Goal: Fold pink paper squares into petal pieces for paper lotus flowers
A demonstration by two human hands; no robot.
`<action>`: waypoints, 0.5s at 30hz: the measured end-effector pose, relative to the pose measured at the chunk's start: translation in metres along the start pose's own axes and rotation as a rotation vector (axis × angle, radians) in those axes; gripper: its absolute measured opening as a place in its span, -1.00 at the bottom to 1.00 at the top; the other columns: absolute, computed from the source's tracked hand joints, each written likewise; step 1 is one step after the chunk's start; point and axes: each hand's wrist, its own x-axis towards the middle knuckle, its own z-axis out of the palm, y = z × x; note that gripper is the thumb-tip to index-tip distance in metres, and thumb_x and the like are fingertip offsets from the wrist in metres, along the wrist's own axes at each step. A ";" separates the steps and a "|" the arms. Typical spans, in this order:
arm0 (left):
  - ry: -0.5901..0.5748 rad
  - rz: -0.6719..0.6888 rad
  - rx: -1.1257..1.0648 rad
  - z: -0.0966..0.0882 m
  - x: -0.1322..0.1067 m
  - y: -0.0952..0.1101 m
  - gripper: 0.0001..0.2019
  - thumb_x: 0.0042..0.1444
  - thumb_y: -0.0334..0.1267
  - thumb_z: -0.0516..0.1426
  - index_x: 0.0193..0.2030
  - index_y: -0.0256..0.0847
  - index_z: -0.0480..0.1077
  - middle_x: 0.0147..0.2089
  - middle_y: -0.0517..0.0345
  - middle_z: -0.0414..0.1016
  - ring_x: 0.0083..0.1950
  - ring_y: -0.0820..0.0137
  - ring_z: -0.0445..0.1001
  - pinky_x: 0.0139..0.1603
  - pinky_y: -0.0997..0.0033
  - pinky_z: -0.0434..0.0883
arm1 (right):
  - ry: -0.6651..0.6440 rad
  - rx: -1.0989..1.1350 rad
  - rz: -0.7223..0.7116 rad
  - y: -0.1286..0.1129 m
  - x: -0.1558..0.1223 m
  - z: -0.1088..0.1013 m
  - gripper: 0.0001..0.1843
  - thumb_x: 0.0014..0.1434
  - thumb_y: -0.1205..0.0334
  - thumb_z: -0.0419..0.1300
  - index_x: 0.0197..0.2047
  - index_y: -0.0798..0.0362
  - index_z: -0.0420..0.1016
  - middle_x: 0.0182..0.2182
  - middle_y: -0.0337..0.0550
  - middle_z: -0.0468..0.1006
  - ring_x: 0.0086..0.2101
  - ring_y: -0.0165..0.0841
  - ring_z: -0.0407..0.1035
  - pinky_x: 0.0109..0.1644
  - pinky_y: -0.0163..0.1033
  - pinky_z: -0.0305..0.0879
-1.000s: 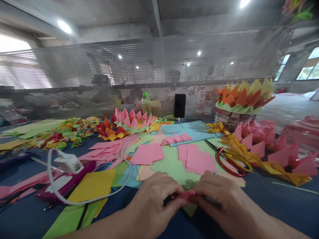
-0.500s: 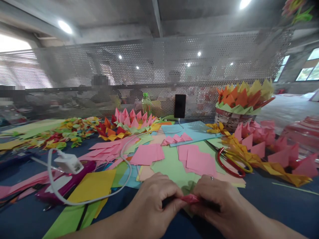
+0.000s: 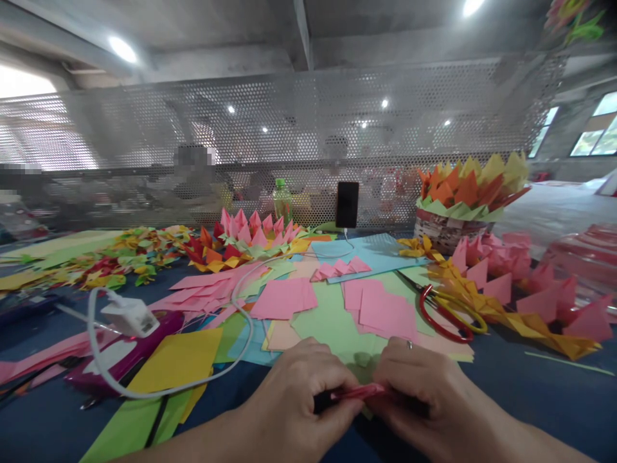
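Observation:
A small folded piece of pink paper (image 3: 362, 391) is pinched between my two hands at the front middle of the table. My left hand (image 3: 306, 392) grips its left part between thumb and curled fingers. On the other side my right hand (image 3: 429, 392), with a ring on one finger, pinches the right part. Just beyond the hands lie pink paper squares (image 3: 388, 310) on light green sheets (image 3: 321, 323). Another stack of pink squares (image 3: 284, 299) is to the left. A row of small folded pink pieces (image 3: 341, 269) rests on a blue sheet (image 3: 380, 254).
Scissors (image 3: 446, 312) with red and yellow handles lie right of the papers. A white cable (image 3: 250, 334) loops from a charger (image 3: 130, 315) on a purple power strip (image 3: 144, 350) to a phone (image 3: 348, 204). Folded-paper flowers (image 3: 258, 228) and a basket (image 3: 441, 231) stand behind.
The pink paper has shifted a little to the left between my fingers and shows a longer, flatter edge. My hands have stayed almost in place.

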 end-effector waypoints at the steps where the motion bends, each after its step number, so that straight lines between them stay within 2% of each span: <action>1: -0.003 0.001 -0.002 0.000 0.000 0.001 -0.83 0.17 -0.38 0.16 -0.46 -0.25 0.43 -0.49 0.22 0.43 -0.38 0.48 0.37 -0.32 0.48 0.21 | 0.001 -0.003 -0.006 -0.001 0.000 -0.001 -0.81 0.24 0.42 0.08 -0.36 0.10 0.47 -0.44 -0.17 0.49 -0.39 -0.41 0.31 -0.34 -0.33 0.16; 8: -0.007 -0.035 -0.017 -0.002 0.001 0.006 -0.83 0.12 -0.40 0.16 -0.50 -0.27 0.44 -0.53 0.21 0.43 -0.43 0.49 0.37 -0.37 0.50 0.22 | 0.001 -0.012 -0.030 -0.008 0.001 -0.003 -0.77 0.32 0.36 0.06 -0.32 0.12 0.51 -0.41 -0.11 0.51 -0.36 -0.36 0.33 -0.28 -0.28 0.18; 15: -0.055 -0.151 -0.062 -0.004 -0.002 0.002 -0.85 0.13 -0.34 0.23 -0.46 -0.17 0.55 -0.52 0.24 0.53 -0.37 0.45 0.44 -0.27 0.46 0.26 | -0.029 -0.030 0.019 0.003 -0.002 0.002 -0.82 0.31 0.30 0.13 -0.28 0.06 0.54 -0.39 -0.15 0.51 -0.33 -0.35 0.34 -0.27 -0.28 0.19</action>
